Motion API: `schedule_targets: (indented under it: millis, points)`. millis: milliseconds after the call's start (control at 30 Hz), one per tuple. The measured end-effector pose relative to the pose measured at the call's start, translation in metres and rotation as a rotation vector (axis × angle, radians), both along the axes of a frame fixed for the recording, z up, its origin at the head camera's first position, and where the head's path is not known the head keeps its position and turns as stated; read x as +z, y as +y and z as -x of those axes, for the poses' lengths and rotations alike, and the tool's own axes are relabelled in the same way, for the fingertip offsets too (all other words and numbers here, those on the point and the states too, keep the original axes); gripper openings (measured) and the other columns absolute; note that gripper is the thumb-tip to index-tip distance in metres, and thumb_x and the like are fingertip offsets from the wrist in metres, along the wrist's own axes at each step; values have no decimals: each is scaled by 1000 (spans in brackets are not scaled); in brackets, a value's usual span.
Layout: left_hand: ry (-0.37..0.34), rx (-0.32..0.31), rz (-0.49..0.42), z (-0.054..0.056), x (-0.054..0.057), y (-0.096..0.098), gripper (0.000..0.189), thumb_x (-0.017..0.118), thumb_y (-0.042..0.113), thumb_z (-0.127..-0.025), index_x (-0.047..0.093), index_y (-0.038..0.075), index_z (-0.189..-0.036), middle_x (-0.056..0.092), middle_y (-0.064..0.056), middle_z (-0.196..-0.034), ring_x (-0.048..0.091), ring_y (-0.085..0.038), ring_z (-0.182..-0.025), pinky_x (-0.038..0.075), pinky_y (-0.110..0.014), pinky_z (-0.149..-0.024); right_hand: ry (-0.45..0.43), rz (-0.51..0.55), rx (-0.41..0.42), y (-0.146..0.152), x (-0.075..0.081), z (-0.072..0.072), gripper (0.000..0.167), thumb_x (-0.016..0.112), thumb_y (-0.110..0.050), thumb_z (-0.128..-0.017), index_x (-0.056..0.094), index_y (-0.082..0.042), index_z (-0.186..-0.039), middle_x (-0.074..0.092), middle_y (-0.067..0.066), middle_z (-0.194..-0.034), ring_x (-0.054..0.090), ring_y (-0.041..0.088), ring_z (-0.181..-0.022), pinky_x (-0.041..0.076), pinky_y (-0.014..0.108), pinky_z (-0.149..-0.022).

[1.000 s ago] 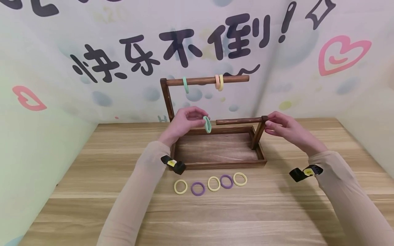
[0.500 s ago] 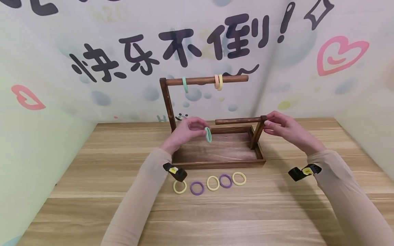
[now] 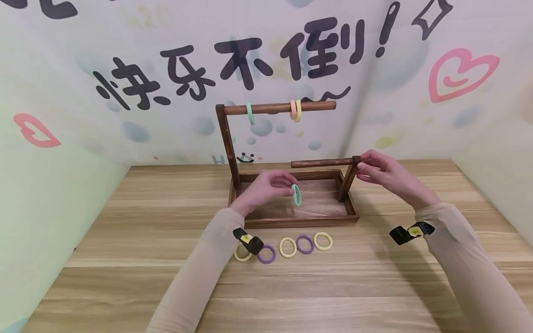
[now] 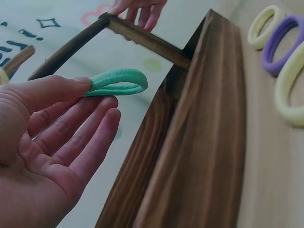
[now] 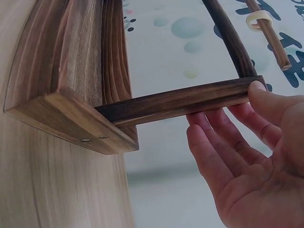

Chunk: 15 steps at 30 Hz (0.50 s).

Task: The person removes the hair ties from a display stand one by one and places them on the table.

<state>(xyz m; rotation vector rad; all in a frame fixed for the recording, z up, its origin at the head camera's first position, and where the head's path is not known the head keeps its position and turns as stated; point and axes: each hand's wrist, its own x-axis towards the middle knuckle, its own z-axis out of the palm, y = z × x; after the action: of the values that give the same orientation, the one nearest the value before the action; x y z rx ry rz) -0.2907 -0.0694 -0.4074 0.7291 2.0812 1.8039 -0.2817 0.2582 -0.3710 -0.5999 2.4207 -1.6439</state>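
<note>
My left hand point(image 3: 266, 190) pinches a mint-green hair tie point(image 3: 296, 195) between thumb and fingers, above the tray of the dark wooden stand point(image 3: 300, 223). In the left wrist view the hair tie point(image 4: 137, 80) sticks out past the thumb tip as a flattened loop. My right hand point(image 3: 387, 173) holds the top of the stand's short post point(image 3: 349, 182), thumb on one side and fingertips on the other. From that post a low bar point(image 3: 320, 163) points left, bare along its length. On the high bar point(image 3: 270, 109) hang a mint-green, a pink and a yellow hair tie point(image 3: 298, 111).
In front of the stand, several yellow and purple hair ties point(image 3: 305, 244) lie in a row on the wood-grain table point(image 3: 333, 296). My left wrist camera overlaps the leftmost ones in the head view. A printed cloth wall point(image 3: 166, 134) stands behind the stand.
My left hand has moved down and to the right with the mint-green hair tie, from beside the low bar's tip to lower over the tray. My right hand stays on the short post.
</note>
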Motion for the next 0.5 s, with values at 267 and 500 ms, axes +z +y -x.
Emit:
schedule_targets:
  millis: [267,500]
  points:
    - [23,-71,-5,-7,-7,19,24,68,-8,-84,63,-10,-108,69,-15,-99,66,-17,-90,52,-31,-86,9,-7,-5,1,-1,0,19,51,-17,-102,48,-2,-112,56,12,-103,64,6,-99,51,25,-87]
    - [19,-137,-10,-15,-4,34,25,67,-10,-84,61,-12,-108,69,-19,-100,67,-17,-89,53,-31,-85,6,-9,-7,1,-1,0,18,51,-18,-102,48,-3,-112,55,12,-103,63,5,-99,50,24,-88]
